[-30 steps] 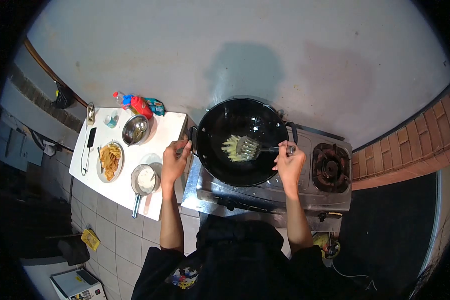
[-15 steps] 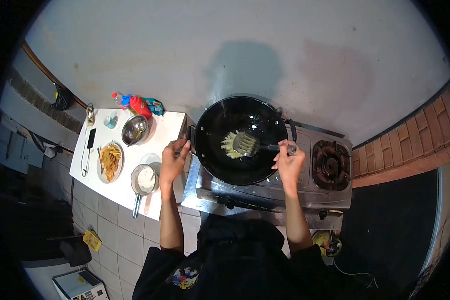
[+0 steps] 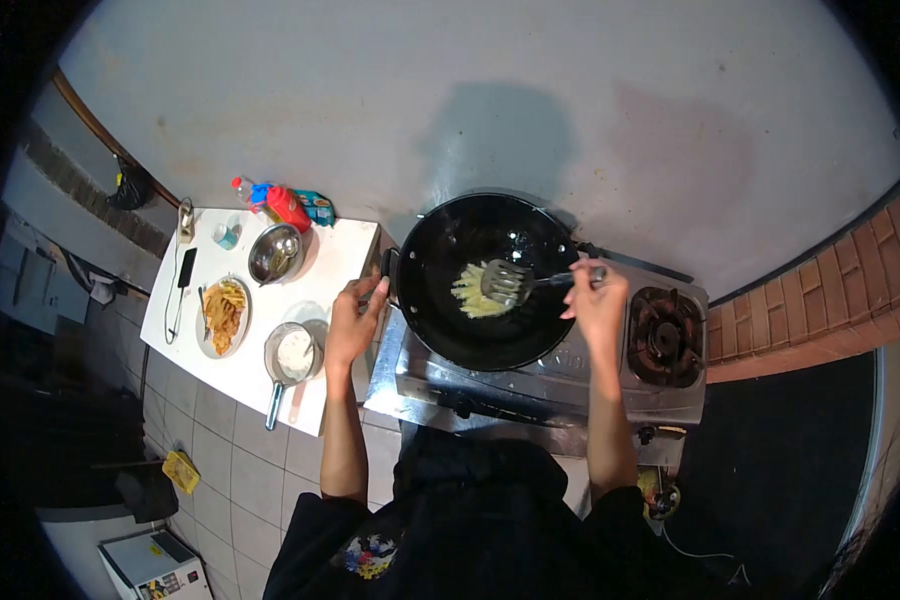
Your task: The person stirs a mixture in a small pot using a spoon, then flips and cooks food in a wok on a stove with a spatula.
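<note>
A black wok [image 3: 450, 345] sits on the stove, with a flat cluster of pale yellow food strips [image 3: 477, 298] near its middle. My right hand [image 3: 600, 302] is closed round the handle of a slotted spatula [image 3: 510, 283]. The spatula's head is over the right part of the food; whether it touches is hard to tell. At the wok's left side, my left hand [image 3: 357, 322] has its thumb and fingers closed at the loop handle [image 3: 389, 276].
Left of the stove, a white table [image 3: 340, 260] holds a plate of fried food [image 3: 224, 316], a metal bowl [image 3: 275, 253], a saucepan of white batter [image 3: 292, 354] and several bottles, including a red one [image 3: 287, 208]. A bare burner [image 3: 666, 336] is at right.
My right hand has moved right and slightly up, drawing the spatula to the right, so more of the food shows. My left hand stays at the wok handle.
</note>
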Action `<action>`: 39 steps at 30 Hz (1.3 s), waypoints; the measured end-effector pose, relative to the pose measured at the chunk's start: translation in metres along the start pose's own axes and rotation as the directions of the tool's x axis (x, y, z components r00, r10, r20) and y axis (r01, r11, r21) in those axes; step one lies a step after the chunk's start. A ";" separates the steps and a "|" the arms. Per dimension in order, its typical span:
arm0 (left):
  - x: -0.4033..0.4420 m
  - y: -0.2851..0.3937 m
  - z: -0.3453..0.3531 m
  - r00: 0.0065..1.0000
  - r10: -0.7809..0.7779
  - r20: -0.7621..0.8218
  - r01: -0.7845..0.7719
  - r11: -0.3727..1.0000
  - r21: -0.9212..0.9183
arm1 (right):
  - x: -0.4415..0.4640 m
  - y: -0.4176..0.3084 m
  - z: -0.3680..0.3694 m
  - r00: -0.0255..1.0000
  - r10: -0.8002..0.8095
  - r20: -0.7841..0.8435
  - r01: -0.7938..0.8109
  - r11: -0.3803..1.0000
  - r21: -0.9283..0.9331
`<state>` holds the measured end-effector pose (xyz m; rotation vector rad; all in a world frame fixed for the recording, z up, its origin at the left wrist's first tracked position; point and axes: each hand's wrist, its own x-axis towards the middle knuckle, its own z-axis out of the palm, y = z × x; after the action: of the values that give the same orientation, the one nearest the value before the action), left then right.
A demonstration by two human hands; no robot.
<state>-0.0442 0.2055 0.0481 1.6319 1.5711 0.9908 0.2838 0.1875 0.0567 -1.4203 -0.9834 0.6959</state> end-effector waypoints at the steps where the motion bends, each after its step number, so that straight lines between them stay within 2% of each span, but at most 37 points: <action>1: -0.002 0.002 0.000 1.000 -0.003 -0.001 0.003 1.000 0.000 | 0.002 -0.006 -0.008 1.000 0.013 -0.019 -0.013 1.000 0.018; 7: 0.000 0.004 0.001 0.999 0.030 -0.022 -0.031 0.999 -0.015 | -0.005 -0.037 -0.033 0.999 -0.007 0.033 0.008 1.000 -0.028; 13: 0.003 -0.002 0.003 0.999 0.026 -0.025 -0.026 1.000 0.005 | -0.019 -0.052 -0.040 0.995 -0.028 0.101 0.027 1.000 0.010; 15: 0.005 -0.007 0.005 0.997 0.054 -0.051 -0.053 0.999 0.012 | -0.021 -0.053 -0.043 0.968 -0.147 0.201 0.156 0.987 -0.030; 16: 0.005 -0.007 0.005 0.997 0.055 -0.050 -0.055 0.998 0.010 | -0.023 -0.056 -0.045 0.969 -0.147 0.200 0.157 0.987 -0.031; 18: 0.005 -0.005 0.004 1.000 0.009 -0.027 -0.008 1.000 0.008 | -0.028 -0.064 -0.047 0.929 -0.164 0.331 0.219 0.966 -0.138; 23: 0.009 -0.010 0.004 0.999 0.019 -0.039 -0.018 1.000 0.017 | -0.037 -0.072 -0.040 0.937 -0.114 0.329 0.180 0.967 -0.178; 28: 0.009 -0.005 0.010 0.994 0.033 -0.103 -0.034 0.999 -0.012 | -0.033 -0.055 -0.035 0.897 -0.199 0.393 0.261 0.959 -0.109; 32: 0.010 -0.008 0.011 0.992 0.041 -0.122 -0.039 0.999 0.012 | -0.032 -0.055 -0.032 0.880 -0.272 0.389 0.346 0.928 -0.136; 35: 0.011 -0.012 0.012 0.989 0.045 -0.138 -0.039 0.998 0.048 | -0.033 -0.062 -0.033 0.904 -0.198 0.378 0.272 0.950 -0.152; 39: 0.011 -0.010 0.013 0.983 0.024 -0.183 -0.013 0.998 0.058 | -0.029 -0.061 -0.039 0.887 -0.319 0.333 0.378 0.917 -0.130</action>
<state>-0.0377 0.2180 0.0337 1.6348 1.7225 1.1441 0.2945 0.1390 0.1165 -1.2688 -1.5447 0.5686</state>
